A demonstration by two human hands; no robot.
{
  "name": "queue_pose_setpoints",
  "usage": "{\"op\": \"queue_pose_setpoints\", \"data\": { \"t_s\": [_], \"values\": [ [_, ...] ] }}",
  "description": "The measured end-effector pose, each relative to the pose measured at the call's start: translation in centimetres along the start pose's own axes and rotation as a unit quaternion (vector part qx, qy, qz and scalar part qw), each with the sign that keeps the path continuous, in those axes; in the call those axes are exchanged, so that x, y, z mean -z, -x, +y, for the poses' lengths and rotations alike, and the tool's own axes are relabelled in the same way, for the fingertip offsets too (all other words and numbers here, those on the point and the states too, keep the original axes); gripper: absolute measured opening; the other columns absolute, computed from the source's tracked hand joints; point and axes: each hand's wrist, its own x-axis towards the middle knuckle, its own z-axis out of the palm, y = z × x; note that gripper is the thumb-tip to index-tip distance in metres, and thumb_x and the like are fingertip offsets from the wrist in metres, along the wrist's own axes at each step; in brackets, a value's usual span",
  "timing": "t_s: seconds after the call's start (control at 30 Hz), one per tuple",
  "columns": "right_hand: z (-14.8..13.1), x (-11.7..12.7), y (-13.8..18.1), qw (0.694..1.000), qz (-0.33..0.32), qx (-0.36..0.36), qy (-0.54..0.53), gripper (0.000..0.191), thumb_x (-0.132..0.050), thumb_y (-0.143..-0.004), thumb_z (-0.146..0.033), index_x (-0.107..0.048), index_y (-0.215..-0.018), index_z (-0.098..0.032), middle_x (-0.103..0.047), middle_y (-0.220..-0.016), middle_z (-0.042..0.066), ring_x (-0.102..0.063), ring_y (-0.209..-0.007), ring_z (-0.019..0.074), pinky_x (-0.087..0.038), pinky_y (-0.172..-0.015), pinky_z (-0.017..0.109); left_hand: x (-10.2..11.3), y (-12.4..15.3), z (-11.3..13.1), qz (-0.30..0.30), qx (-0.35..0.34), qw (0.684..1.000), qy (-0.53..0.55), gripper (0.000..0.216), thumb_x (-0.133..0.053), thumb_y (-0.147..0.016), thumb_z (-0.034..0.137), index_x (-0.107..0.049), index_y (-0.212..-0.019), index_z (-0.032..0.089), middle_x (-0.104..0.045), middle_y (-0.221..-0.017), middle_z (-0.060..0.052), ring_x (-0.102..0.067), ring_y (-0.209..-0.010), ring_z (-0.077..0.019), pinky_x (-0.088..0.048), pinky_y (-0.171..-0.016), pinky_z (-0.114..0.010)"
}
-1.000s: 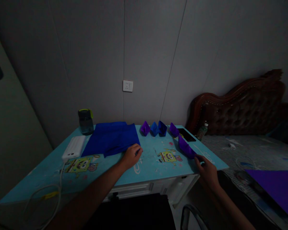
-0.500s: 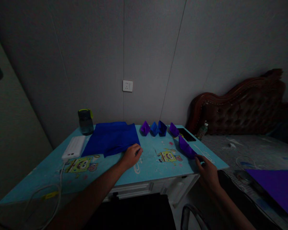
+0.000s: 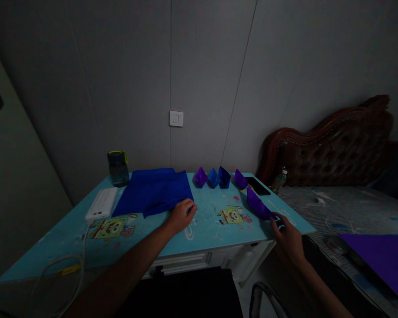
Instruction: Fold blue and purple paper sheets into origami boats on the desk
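At the right side of the table, my right hand point(image 3: 288, 238) has its thumb and forefinger at the near tip of a purple paper boat point(image 3: 258, 206), which rests on the tabletop. My left hand point(image 3: 183, 215) lies loosely curled on the table, beside the near right corner of a blue sheet point(image 3: 155, 190); nothing clear shows in its fingers. Behind stand a purple paper boat point(image 3: 200, 177), a light blue paper boat point(image 3: 213, 178) and a dark blue paper boat point(image 3: 224, 177). Another purple paper boat point(image 3: 240, 179) sits farther right.
A black phone point(image 3: 258, 186) lies at the table's back right. On the left are a dark water bottle point(image 3: 118, 168) and a white power bank point(image 3: 102, 203) with a cable. A purple sheet point(image 3: 381, 258) lies on the bed point(image 3: 305, 203), near a plastic bottle point(image 3: 280, 181).
My right hand has shifted very slightly at the purple boat's near tip, and more of that tip shows. The left hand and the other boats have stayed in place.
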Motion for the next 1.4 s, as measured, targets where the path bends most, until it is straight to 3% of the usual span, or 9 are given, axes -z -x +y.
{"op": "queue_pose_setpoints", "data": {
  "t_s": [0.13, 0.27, 0.37, 0.5, 0.6, 0.7, 0.83, 1.07, 1.4],
  "values": [
    [-1.3, 0.6, 1.0, 0.997, 0.058, 0.025, 0.034, 0.048, -0.042, -0.089, -0.051, -0.063, -0.115, -0.016, -0.067, -0.067, 0.005, -0.062, -0.054, 0.018, -0.043, -0.053, 0.026, -0.1, -0.1, 0.0, -0.004, 0.002, 1.0, 0.0, 0.027, -0.041, -0.094, 0.027, -0.061, -0.077, 0.018, -0.06, -0.079, -0.005, -0.058, -0.075, -0.0167, -0.044, -0.072, -0.028],
    [-5.2, -0.1, 0.9, 0.992, 0.028, 0.117, 0.037, 0.04, -0.042, -0.09, -0.04, -0.062, -0.115, -0.016, -0.071, -0.09, 0.009, -0.065, -0.062, 0.0173, -0.046, -0.058, 0.026, -0.3, -0.1, -0.2, -0.007, 0.004, 1.0, -0.008, 0.028, -0.041, -0.094, 0.029, -0.061, -0.077, 0.018, -0.06, -0.079, -0.005, -0.058, -0.076, -0.0166, -0.044, -0.072, -0.027],
    [-9.6, -2.3, -0.8, 0.987, -0.023, 0.151, 0.048, 0.034, -0.041, -0.092, -0.032, -0.061, -0.117, -0.018, -0.068, -0.097, 0.008, -0.065, -0.071, 0.0163, -0.048, -0.065, 0.026, -0.3, -0.1, -0.2, -0.01, 0.005, 1.0, -0.013, 0.029, -0.04, -0.095, 0.03, -0.061, -0.078, 0.018, -0.061, -0.08, -0.005, -0.058, -0.076, -0.0167, -0.044, -0.073, -0.028],
    [-14.6, -6.5, -4.8, 0.983, -0.071, 0.12, 0.123, 0.036, -0.044, -0.093, -0.029, -0.054, -0.127, -0.023, -0.061, -0.115, 0.009, -0.065, -0.085, 0.0187, -0.048, -0.066, 0.026, -0.2, 0.0, -0.2, -0.008, 0.006, 1.0, -0.012, 0.029, -0.041, -0.094, 0.029, -0.061, -0.078, 0.018, -0.061, -0.08, -0.005, -0.059, -0.077, -0.0171, -0.044, -0.073, -0.028],
    [-16.5, -9.7, -7.7, 0.974, -0.114, 0.069, 0.184, 0.044, -0.045, -0.092, -0.024, -0.046, -0.135, -0.021, -0.059, -0.116, 0.013, -0.065, -0.094, 0.0235, -0.049, -0.071, 0.029, -0.1, 0.0, 0.0, -0.008, 0.005, 1.0, -0.01, 0.028, -0.041, -0.094, 0.028, -0.061, -0.077, 0.018, -0.061, -0.08, -0.005, -0.059, -0.076, -0.0169, -0.044, -0.073, -0.028],
    [-16.7, -12.2, -9.7, 0.965, -0.152, 0.001, 0.213, 0.041, -0.038, -0.094, -0.019, -0.047, -0.134, -0.02, -0.058, -0.117, 0.016, -0.066, -0.094, 0.0265, -0.051, -0.072, 0.035, 0.0, 0.0, 0.2, -0.012, 0.002, 1.0, -0.008, 0.029, -0.039, -0.095, 0.029, -0.06, -0.078, 0.018, -0.06, -0.08, -0.005, -0.058, -0.078, -0.0166, -0.044, -0.074, -0.028],
    [-15.8, -14.0, -11.1, 0.96, -0.178, -0.02, 0.215, 0.037, -0.031, -0.095, -0.018, -0.055, -0.124, -0.015, -0.06, -0.113, 0.019, -0.067, -0.097, 0.0291, -0.051, -0.077, 0.039, 0.0, 0.1, 0.2, -0.015, 0.004, 1.0, -0.009, 0.029, -0.039, -0.095, 0.029, -0.059, -0.077, 0.018, -0.059, -0.08, -0.005, -0.058, -0.077, -0.0164, -0.043, -0.074, -0.027],
    [-14.5, -14.5, -12.2, 0.963, -0.16, -0.02, 0.215, 0.036, -0.031, -0.096, -0.022, -0.063, -0.11, -0.013, -0.064, -0.111, 0.02, -0.067, -0.097, 0.0289, -0.049, -0.081, 0.037, 0.1, 0.1, 0.3, -0.01, 0.002, 1.0, 0.001, 0.028, -0.04, -0.094, 0.027, -0.06, -0.077, 0.017, -0.059, -0.079, -0.005, -0.057, -0.074, -0.0156, -0.043, -0.071, -0.026],
    [-13.4, -14.8, -12.3, 0.966, -0.152, -0.048, 0.204, 0.042, -0.025, -0.099, -0.027, -0.06, -0.117, -0.014, -0.063, -0.114, 0.019, -0.067, -0.097, 0.0267, -0.048, -0.082, 0.036, -0.2, 0.2, 0.1, -0.015, 0.002, 1.0, -0.012, 0.028, -0.041, -0.094, 0.027, -0.06, -0.075, 0.018, -0.059, -0.077, -0.004, -0.057, -0.073, -0.0153, -0.043, -0.07, -0.026]
  ]
}}
